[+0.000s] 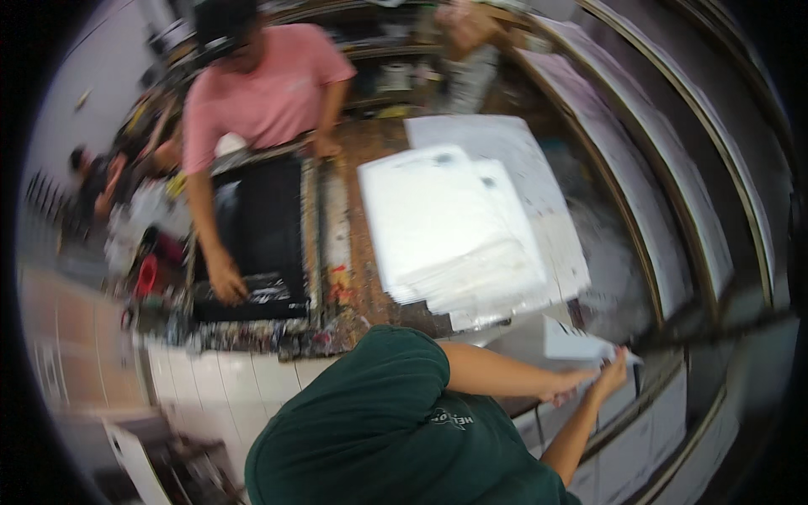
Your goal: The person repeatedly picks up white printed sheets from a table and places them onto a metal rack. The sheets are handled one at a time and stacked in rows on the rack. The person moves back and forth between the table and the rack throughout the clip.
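Note:
A thin white sheet point(576, 343) with dark printed marks is off to my right, past the table's near corner. My right hand point(612, 376) is closed on its near edge. Close beside it, my left hand point(568, 385) reaches across with its fingers at the sheet's lower edge; blur hides whether they grip it. A stack of white sheets point(450, 223) lies on the table to the left of the held one, some with a small dark print at the top. Under the stack is a larger pale board point(560, 252).
Racks of white sheets point(589, 151) rise along the right, with lower shelves point(648, 421) beside my hands. Across the paint-stained table point(345, 139), a co-worker in a pink shirt point(265, 84) leans over a dark framed printing screen point(252, 236). Red containers point(149, 273) stand left of it.

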`<action>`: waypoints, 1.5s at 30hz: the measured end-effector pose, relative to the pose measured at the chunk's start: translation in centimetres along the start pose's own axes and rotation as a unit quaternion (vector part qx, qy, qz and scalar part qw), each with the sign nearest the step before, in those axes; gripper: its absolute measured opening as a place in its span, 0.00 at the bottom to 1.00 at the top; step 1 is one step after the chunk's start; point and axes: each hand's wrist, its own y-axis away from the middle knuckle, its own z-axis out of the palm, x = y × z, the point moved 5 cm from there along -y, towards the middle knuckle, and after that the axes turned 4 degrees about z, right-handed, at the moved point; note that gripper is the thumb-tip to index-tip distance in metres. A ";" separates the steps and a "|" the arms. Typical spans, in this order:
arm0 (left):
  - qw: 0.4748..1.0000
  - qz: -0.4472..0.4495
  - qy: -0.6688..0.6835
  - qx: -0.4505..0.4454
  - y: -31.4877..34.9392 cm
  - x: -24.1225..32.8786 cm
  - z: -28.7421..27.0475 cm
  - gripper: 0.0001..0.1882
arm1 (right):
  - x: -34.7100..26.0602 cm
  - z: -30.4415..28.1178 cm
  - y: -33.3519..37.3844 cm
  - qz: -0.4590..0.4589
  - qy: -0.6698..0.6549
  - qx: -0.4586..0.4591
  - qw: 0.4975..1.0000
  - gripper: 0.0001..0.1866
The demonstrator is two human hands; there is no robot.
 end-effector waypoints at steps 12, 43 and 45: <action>0.932 0.275 0.152 0.181 5.6 10.9 -13.5 0.27 | 0.7 1.1 -24.9 -0.213 -0.006 0.079 0.974 0.15; 0.669 0.501 0.372 0.405 7.8 12.0 -19.4 0.20 | 3.5 16.8 -37.6 0.058 -0.089 -0.093 0.990 0.12; 0.648 0.505 0.375 0.430 7.4 11.6 -19.0 0.21 | 3.6 17.1 -37.8 0.098 -0.076 -0.099 0.987 0.15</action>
